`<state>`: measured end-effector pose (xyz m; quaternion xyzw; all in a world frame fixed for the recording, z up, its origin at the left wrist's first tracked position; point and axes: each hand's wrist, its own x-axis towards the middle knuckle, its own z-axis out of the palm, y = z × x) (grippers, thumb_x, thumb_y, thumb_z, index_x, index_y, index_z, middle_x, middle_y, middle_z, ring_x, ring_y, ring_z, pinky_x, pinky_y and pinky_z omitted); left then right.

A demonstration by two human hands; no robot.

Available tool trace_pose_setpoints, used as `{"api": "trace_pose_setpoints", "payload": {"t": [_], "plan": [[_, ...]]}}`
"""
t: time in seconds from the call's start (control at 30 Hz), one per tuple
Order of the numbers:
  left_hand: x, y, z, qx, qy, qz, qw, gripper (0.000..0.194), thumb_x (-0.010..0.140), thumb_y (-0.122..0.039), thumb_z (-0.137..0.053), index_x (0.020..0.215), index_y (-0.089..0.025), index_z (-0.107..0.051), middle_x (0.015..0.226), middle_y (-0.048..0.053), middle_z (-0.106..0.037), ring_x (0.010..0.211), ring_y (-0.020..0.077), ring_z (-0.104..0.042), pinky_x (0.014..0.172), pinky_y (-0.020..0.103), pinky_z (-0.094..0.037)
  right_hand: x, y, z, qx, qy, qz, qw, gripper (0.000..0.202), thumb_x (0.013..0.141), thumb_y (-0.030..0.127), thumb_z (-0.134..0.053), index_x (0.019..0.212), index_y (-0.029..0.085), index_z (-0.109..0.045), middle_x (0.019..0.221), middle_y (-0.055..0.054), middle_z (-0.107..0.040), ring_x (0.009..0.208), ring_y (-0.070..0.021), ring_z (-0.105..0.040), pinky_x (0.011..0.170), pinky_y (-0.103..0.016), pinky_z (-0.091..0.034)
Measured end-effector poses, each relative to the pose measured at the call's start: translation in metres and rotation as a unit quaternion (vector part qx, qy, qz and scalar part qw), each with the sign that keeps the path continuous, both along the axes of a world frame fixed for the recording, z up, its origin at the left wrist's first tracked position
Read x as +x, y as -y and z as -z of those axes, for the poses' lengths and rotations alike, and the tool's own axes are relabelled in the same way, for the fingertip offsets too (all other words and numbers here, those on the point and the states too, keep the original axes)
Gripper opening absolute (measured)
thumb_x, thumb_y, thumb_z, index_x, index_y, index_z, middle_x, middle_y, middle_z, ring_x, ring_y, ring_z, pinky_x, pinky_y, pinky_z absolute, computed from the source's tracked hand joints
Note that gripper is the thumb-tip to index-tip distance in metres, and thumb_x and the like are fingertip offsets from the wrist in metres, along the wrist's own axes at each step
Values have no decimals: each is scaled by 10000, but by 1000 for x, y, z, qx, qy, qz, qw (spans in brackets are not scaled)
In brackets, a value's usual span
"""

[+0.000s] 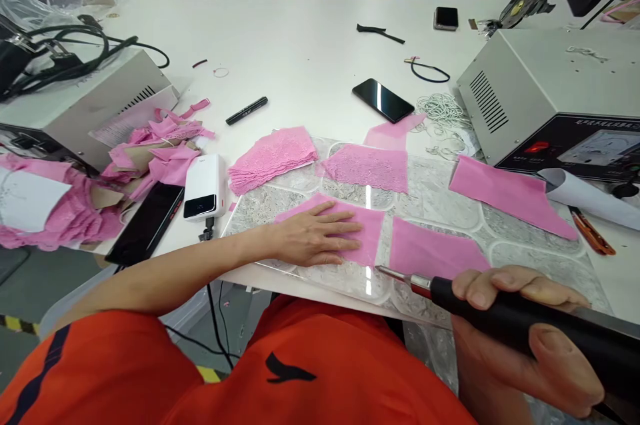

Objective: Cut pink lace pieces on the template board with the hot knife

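My left hand (320, 235) lies flat, fingers spread, on a pink fabric piece (370, 228) near the table's front edge. My right hand (530, 318) is wrapped round a thick black handheld tool with a narrow metal tip (443, 292). That tip points left, close to the lower right corner of the fabric under my left hand; whether it touches is hard to tell. Just right of it lies another plain pink piece (435, 248). Behind my left hand are a stack of pink lace pieces (275, 155) and a lace-edged pink piece (373, 165).
A stone-patterned mat (440, 188) covers the front of the white table (300, 45). Metal boxes stand at the right (560, 78) and left (105, 92). Around lie a phone (383, 100), a marker (247, 110), a white power bank (204, 185), pink scraps and an orange cutter (591, 230).
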<state>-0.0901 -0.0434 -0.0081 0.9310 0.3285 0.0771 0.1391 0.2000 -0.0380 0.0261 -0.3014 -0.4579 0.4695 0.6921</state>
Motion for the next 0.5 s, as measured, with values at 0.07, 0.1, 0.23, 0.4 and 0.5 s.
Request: {"api": "trace_pose_setpoints", "payload": {"t": [0.07,0.1,0.23,0.4,0.5], "plan": [[0,0,0,0,-5,-2,1000,461,1087,-435,-446,1493,-235,-534,1626,65,-423,1574,243,-268,1315,503,-70,0,0,1,5,0,-12,1000,176,668,310,-698,818,220,-713,724,5,-617,444,-132,-487,383,-364,-458],[0,1,0,1,-6,-3,1000,464,1088,-440,-440,1492,-230,-535,1628,65,-419,1573,245,-269,1315,500,-66,0,1,1,7,0,-18,1000,173,683,302,-700,833,217,-712,739,4,-619,457,-133,-499,395,-364,-472],[0,1,1,7,-6,-5,1000,470,1093,-448,-421,1482,-217,-545,1630,68,-416,1565,257,-290,1311,509,-69,-1,4,1,9,-6,-28,1000,174,714,281,-699,867,197,-702,778,-3,-628,499,-135,-536,432,-363,-501],[0,2,2,1,-9,-7,1000,466,1083,-448,-454,1485,-228,-539,1631,64,-412,1565,256,-291,1309,512,-85,-2,4,2,11,-6,-28,1000,176,721,274,-701,876,192,-690,792,-7,-631,520,-133,-551,456,-356,-511],[0,2,2,7,2,-7,1000,461,1082,-445,-457,1475,-223,-550,1623,71,-426,1564,256,-294,1309,506,-88,-3,2,3,21,-3,-46,999,162,725,273,-701,864,192,-685,783,-3,-639,514,-133,-562,466,-359,-525]]}}
